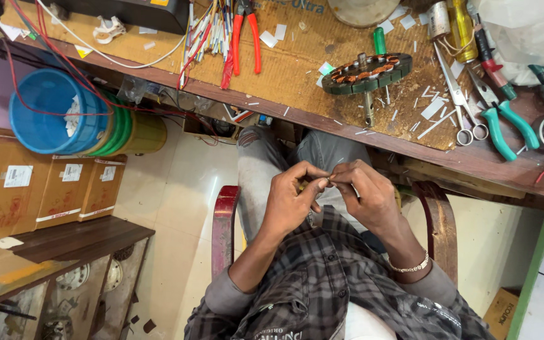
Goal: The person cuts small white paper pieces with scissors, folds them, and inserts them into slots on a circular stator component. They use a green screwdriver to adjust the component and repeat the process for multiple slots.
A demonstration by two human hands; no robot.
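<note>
Both hands up over my lap, fingertips meeting. Left hand (pixel 291 198) and right hand (pixel 366 198) pinch narrow on a tiny piece (pixel 327 181) between thumbs and forefingers. Looks like a thin wire or sleeve bit, too small to tell which. Its long axis and which way it points can't be read; the fingers cover most of it. It sits at the fingertip junction, near side of the bench edge, above my knees.

Bracelet (pixel 410 267) on right wrist.

Bench (pixel 297 69) far side: stator (pixel 366 72) with copper windings lies flat on the mat, shaft running near-far, lower end pointing toward me. Scissors (pixel 461 101) right of it, blades pointing far-left. Green pliers (pixel 505 119) further right, handles toward near-right. Red pliers (pixel 247 31) far left of the stator, handles pointing near. White sleeve offcuts scattered about the stator.

Left, under the bench: blue bucket (pixel 51 110) on its side, mouth facing the camera. Cartons (pixel 45 189) in a row near it.
</note>
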